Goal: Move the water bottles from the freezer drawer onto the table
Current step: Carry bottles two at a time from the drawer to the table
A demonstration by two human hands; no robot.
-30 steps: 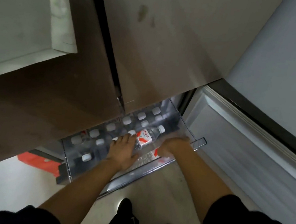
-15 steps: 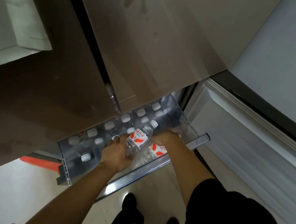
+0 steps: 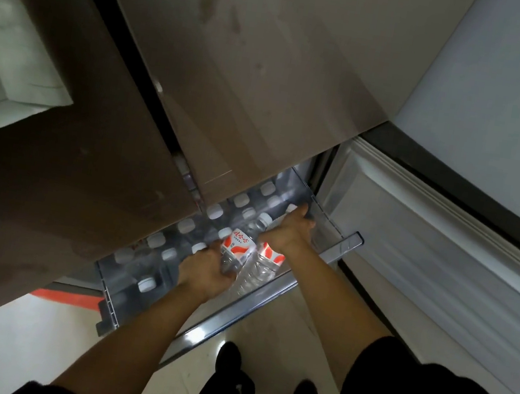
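The clear freezer drawer (image 3: 120,311) stands pulled out below the brown fridge doors, packed with several upright water bottles whose white caps (image 3: 216,212) show. My left hand (image 3: 206,273) grips the bottom of a clear water bottle (image 3: 239,244) with a red-and-white label, lifted above the others and tilted with its cap pointing away. My right hand (image 3: 290,231) is closed over a second bottle (image 3: 267,260) with the same label, right beside the first. The rest of that bottle sits low in the drawer.
The opened freezer door (image 3: 428,255) stretches along the right. The closed brown fridge doors (image 3: 253,77) overhang the drawer's back. My feet (image 3: 258,382) stand on the pale floor just before the drawer. A red object (image 3: 68,298) lies on the floor at the left.
My left hand has lifted its bottle higher and closer to me. My right hand has reached deeper into the drawer's right end, over the second bottle.
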